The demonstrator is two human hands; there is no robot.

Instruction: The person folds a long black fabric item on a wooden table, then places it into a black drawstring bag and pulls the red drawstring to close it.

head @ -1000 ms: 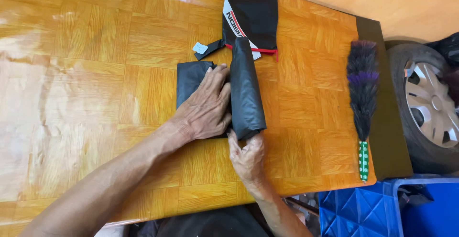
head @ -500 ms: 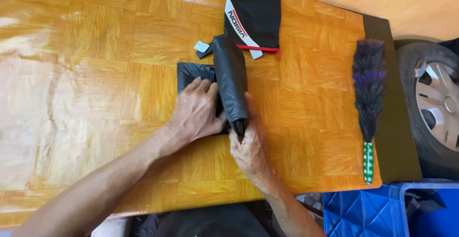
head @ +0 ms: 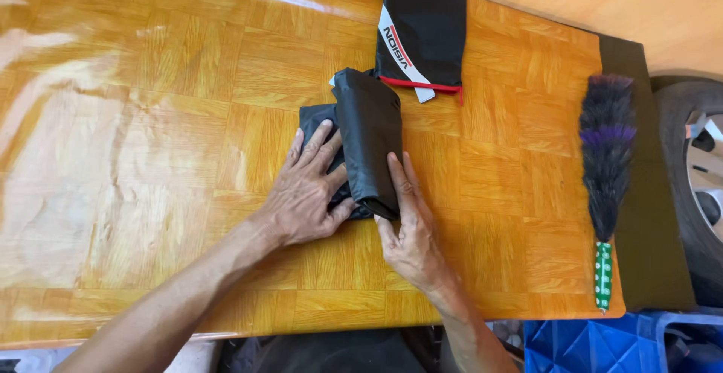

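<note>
— Where was the black cloth at that moment?

— The black folded cloth (head: 367, 136) lay near the middle of the glossy wooden desk (head: 151, 155), partly rolled into a thick band that ran away from the person. A flatter layer of the same fabric stuck out to the left beneath the roll.

— And the hands?

— The left hand (head: 305, 192) lay palm down on that flatter layer, fingers spread, its fingertips against the left side of the roll. Its grip was wide and flat; it pressed rather than clasped. The right hand (head: 410, 226) rested at the roll's near right edge, fingers straight and close together along the fabric, thumb at the near corner. Whether that thumb pinched the corner I could not tell.

— What else was on the desk?

— Just beyond the roll lay a black pouch (head: 422, 30) with a white strip and a red cord along its near edge, touching or nearly touching the roll's far end. Well apart, on the right, a feather duster (head: 606, 155) with dark and purple plumes and a green dotted handle lay along a dark strip at the desk's edge.

— Anything off the desk?

— A car wheel (head: 697, 185) at the far right, and a blue crate (head: 580, 347) below the near right corner.
</note>
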